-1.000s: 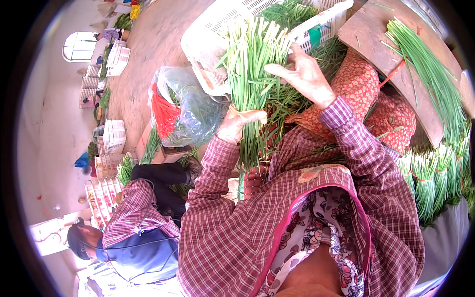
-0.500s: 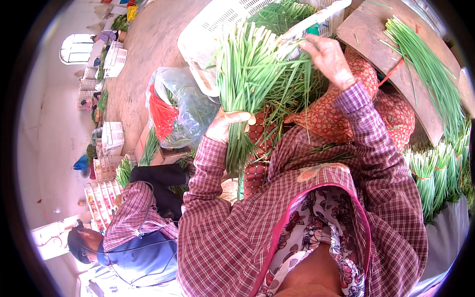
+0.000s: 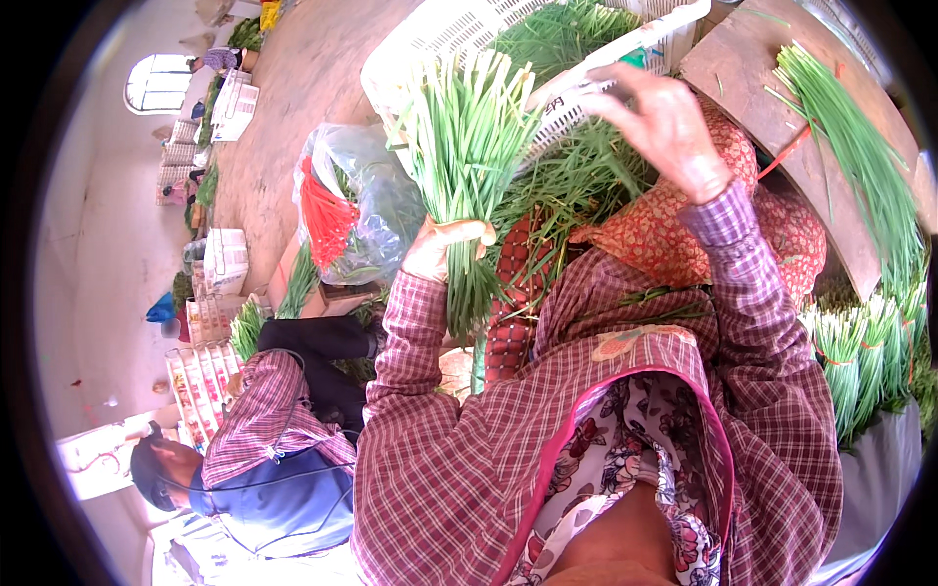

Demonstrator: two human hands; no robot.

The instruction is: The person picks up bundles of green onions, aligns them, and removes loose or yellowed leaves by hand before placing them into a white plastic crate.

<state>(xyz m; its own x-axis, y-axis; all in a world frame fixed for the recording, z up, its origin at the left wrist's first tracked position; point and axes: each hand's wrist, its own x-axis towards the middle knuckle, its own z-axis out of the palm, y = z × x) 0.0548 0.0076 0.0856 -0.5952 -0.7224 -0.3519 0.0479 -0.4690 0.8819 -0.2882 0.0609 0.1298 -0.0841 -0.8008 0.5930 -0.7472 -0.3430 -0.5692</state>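
Observation:
A thick bunch of garlic chives [image 3: 459, 146] stands upright in my left hand [image 3: 437, 247], whose fingers are wrapped round its lower part. Its pale cut ends point up and its green leaf tips hang below the fist. Right of the bunch, my right hand [image 3: 669, 132] is raised over the lap, thumb and fingers apart, with nothing visible between them. Loose chives [image 3: 576, 181] lie in a tangle beneath that hand, across my lap and the red floral cloth [image 3: 645, 239]. Behind both hands sits a white plastic crate [image 3: 391, 83] holding more chives.
Red ties [image 3: 325, 220] lie on a clear plastic bag [image 3: 376, 195] at left. A board [image 3: 723, 59] at right carries a long bundle of chives [image 3: 840, 146]. Tied bunches [image 3: 850, 347] stand below it. A person [image 3: 264, 439] sits at lower left.
My right hand has come away from the bunch, its fingers parting and shifting right. Stray leaves that stretched from the bunch toward it are gone. My left hand keeps its grip.

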